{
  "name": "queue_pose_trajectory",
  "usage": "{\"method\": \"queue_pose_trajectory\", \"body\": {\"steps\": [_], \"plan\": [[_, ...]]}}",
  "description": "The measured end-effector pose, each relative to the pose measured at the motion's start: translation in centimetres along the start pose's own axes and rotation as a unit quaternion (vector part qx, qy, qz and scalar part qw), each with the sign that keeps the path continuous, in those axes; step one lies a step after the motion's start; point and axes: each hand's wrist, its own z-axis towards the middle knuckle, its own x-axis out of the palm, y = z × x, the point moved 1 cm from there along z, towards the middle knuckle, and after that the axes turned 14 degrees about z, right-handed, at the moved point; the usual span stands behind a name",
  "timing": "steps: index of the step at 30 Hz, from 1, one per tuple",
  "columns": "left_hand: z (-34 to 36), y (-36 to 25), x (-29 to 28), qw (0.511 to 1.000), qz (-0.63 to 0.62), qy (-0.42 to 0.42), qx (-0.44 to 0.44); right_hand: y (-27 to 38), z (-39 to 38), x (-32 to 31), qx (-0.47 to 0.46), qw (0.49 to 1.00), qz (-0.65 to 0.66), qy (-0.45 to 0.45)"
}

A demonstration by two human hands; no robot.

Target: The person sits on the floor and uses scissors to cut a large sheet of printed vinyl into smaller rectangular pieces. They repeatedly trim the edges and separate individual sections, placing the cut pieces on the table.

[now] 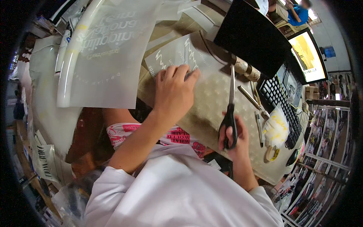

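My left hand (pixel 176 89) is closed, its fingers curled on the lower part of a translucent film sheet (pixel 155 59) with white script printing. The fingertips and the sheet's lower edge are partly hidden. In my right hand (pixel 239 138) is a pair of scissors (pixel 231 100), with fingers through the black handles. Its blades lie together and point away from me, above the table. Left of my left hand, a large translucent film roll (pixel 102 81) with pale lettering hangs partly unrolled past the table's near edge.
The pale, bumpy table (pixel 215 89) holds a pen (pixel 259 129), a cardboard tube (pixel 246 69), a yellow-marked plastic bag (pixel 276 128) and a tape roll (pixel 272 153). A keyboard (pixel 281 102) and lit monitor (pixel 308 55) stand right, near a dark panel (pixel 253 36). A person (pixel 298 14) sits far right.
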Motion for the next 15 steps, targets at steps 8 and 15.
{"method": "queue_pose_trajectory", "body": {"steps": [8,15], "plan": [[-2.5,2.0,-3.4,0.985,0.066,0.068,0.143,-3.6,-7.7,0.0,0.129,0.988,0.08,-0.011],[-3.6,0.5,-1.3,0.994,0.031,0.042,0.097,-6.2,-9.0,0.9,0.145,0.984,0.099,0.012]]}}
